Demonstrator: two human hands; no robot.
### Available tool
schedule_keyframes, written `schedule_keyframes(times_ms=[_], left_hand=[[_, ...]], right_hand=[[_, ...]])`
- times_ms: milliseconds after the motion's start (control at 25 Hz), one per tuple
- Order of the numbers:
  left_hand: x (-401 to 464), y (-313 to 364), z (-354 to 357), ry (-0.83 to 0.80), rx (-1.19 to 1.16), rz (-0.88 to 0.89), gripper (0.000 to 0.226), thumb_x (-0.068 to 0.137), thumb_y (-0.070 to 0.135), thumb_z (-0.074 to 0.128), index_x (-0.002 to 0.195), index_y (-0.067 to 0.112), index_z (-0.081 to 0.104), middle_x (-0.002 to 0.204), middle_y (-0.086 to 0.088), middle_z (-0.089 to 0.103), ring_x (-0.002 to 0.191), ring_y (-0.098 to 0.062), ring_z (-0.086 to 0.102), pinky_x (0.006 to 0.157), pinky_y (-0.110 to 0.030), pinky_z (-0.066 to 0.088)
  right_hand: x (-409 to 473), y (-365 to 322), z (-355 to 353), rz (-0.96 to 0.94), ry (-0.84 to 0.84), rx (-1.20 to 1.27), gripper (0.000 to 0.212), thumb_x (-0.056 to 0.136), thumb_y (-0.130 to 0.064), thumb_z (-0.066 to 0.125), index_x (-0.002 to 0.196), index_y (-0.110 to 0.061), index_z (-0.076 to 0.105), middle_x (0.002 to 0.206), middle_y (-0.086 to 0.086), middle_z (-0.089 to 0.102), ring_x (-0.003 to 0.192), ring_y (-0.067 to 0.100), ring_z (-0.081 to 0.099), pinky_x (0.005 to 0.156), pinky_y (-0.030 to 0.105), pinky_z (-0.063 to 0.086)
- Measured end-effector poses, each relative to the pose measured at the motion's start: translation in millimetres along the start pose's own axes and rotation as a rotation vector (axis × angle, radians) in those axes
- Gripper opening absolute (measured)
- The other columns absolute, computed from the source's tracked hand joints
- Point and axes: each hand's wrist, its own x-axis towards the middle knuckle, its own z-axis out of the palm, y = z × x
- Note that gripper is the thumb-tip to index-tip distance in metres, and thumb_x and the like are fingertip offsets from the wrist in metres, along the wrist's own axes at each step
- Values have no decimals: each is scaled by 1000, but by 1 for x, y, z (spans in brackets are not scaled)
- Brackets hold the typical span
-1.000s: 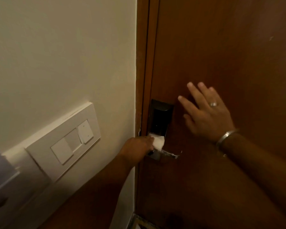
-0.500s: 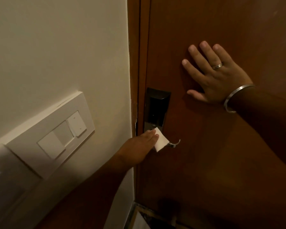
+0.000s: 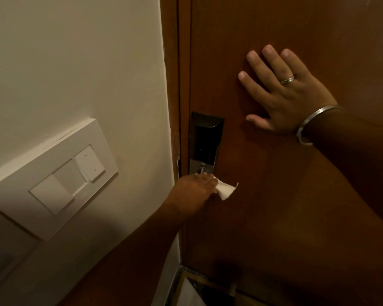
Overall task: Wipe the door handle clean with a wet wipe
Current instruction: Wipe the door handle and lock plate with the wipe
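My left hand (image 3: 195, 191) holds a white wet wipe (image 3: 226, 190) wrapped over the door handle, just below the dark lock plate (image 3: 206, 140) on the brown wooden door (image 3: 296, 195). The handle lever is almost wholly hidden under the wipe and my fingers; only its tip (image 3: 237, 184) peeks out past the wipe's right edge. My right hand (image 3: 283, 91) lies flat against the door above and to the right of the lock, fingers spread, with a ring and a metal bangle on it.
A white switch plate (image 3: 60, 175) with three rocker switches sits on the cream wall (image 3: 75, 62) left of the door frame (image 3: 173, 85). Floor edge and something pale show at the bottom near the door's foot (image 3: 190, 292).
The wipe has slid rightwards along the handle and now covers nearly all of the lever. My right hand, raised from beside the lock earlier, stays pressed high on the door.
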Motion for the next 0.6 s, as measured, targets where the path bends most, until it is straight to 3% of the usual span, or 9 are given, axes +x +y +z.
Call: schedule_keyframes(times_ms=[120,240,400,600], left_hand=[[-10,-23,-7,71,20,-91,42,93,19,57,133,12,48,141,-11,49,129,-31,43,105,-45,35],[-8,-30,-11,25,92,-164,46,94,26,54,137,16,42,137,-8,53,125,-27,47,100,-42,40],[-13,-15,-1,-9,53,-158,49,95,31,51,139,16,35,122,-11,63,103,-25,60,89,-38,44],[-16,-12,4,63,99,-246,59,86,23,64,138,22,37,119,-11,60,106,-29,54,85,-45,42]], right_hand=[[0,0,0,2,3,0,90,97,-68,20,163,-7,14,167,25,7,153,44,9,124,51,-2],[0,0,-1,2,0,9,90,97,-68,20,163,-7,14,167,26,7,153,44,9,124,51,-2],[0,0,-2,3,-1,19,90,97,-68,21,163,-7,15,167,26,7,153,44,9,124,52,1],[1,0,-2,7,9,17,89,97,-68,21,163,-7,17,166,26,7,153,44,9,124,50,-2]])
